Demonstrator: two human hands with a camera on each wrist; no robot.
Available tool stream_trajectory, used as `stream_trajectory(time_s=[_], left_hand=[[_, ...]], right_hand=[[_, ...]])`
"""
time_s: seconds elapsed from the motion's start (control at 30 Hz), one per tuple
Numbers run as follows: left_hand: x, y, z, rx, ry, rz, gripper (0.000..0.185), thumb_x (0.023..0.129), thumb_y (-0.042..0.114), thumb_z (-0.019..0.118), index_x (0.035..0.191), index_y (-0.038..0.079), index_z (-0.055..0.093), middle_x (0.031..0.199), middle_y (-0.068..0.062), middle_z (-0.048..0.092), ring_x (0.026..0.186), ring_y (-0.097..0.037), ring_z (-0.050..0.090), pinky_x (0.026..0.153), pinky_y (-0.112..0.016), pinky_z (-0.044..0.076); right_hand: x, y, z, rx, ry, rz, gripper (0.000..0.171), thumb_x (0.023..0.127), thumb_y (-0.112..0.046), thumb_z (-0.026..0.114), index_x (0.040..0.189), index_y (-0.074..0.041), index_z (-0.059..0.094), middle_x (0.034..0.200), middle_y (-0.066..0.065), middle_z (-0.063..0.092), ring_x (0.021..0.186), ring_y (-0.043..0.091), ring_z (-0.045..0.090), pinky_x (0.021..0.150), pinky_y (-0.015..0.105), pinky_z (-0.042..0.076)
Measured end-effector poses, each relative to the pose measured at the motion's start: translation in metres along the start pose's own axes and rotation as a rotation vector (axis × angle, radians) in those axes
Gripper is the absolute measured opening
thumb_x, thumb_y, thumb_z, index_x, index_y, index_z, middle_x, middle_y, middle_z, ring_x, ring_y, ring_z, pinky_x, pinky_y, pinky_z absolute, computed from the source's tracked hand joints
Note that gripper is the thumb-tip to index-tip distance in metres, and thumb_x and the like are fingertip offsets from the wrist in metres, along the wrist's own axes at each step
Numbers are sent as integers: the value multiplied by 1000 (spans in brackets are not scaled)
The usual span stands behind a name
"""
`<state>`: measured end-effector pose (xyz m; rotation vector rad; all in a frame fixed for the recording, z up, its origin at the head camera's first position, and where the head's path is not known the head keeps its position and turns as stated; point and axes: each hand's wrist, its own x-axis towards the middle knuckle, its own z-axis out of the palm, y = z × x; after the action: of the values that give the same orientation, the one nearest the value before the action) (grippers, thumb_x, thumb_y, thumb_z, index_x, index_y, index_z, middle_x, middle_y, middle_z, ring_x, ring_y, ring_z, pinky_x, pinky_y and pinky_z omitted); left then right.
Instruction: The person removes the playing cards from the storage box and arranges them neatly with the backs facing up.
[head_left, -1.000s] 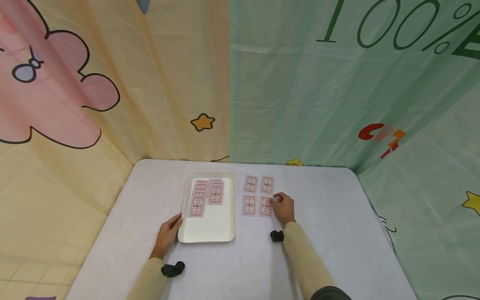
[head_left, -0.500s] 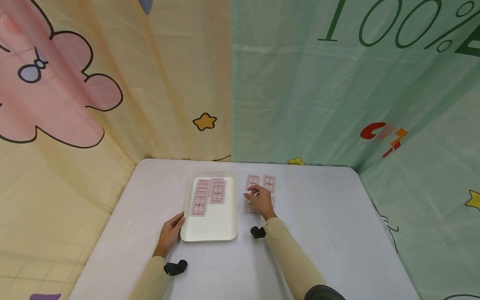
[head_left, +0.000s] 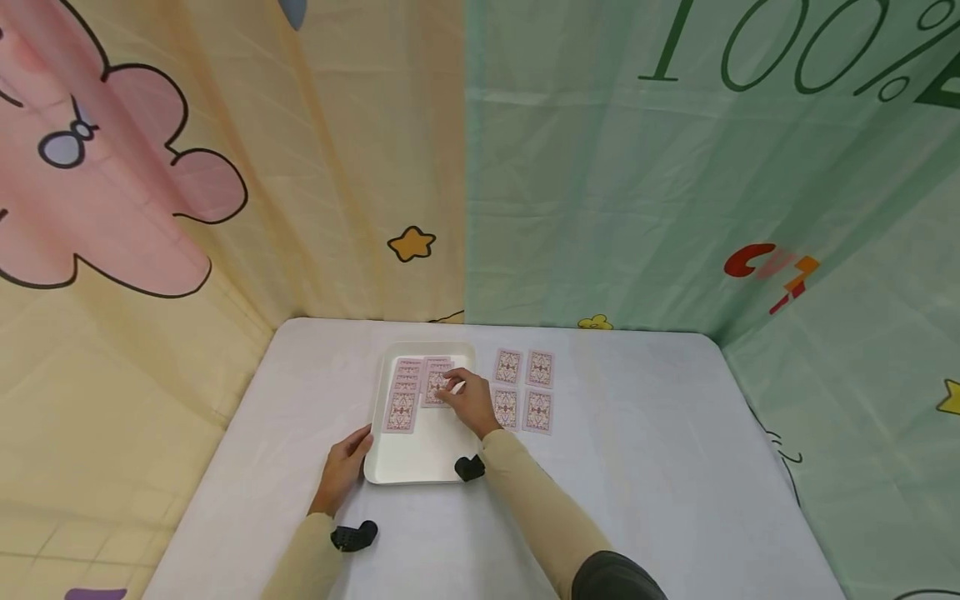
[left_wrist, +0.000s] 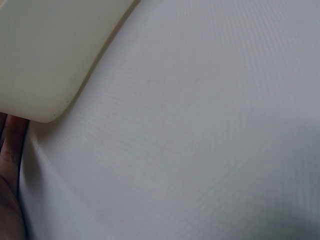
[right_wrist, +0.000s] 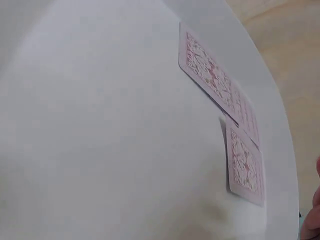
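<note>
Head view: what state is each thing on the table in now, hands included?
Tray: lying flat, open side up.
Left card column: face down, overlapping, in tray.
Right card column: face down, overlapping, in tray.
Table cards: face down, two by two.
Left hand: touching tray's left edge.
Right hand: over right card column, contact unclear.

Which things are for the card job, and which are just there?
Probably for the job:
white rectangular tray
red-patterned rectangular cards
left hand at the tray's edge
right hand over the tray

Just around:
white cloth-covered table
yellow printed curtain
green printed curtain
</note>
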<state>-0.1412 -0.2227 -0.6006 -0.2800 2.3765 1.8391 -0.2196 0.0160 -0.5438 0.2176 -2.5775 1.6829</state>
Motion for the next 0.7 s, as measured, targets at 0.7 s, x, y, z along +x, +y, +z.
stream_trajectory(time_s=[0.7], left_hand=[[-4,3,-1,15,18,3,44,101,20,51,136,-7,49,138,-26,48,129,-39,45,106,-49,39]], right_hand=[[10,-4,70,-58,-62,135,55,64,-5,88,113,3,63,99,10,62,87,18,56,86,31,49]])
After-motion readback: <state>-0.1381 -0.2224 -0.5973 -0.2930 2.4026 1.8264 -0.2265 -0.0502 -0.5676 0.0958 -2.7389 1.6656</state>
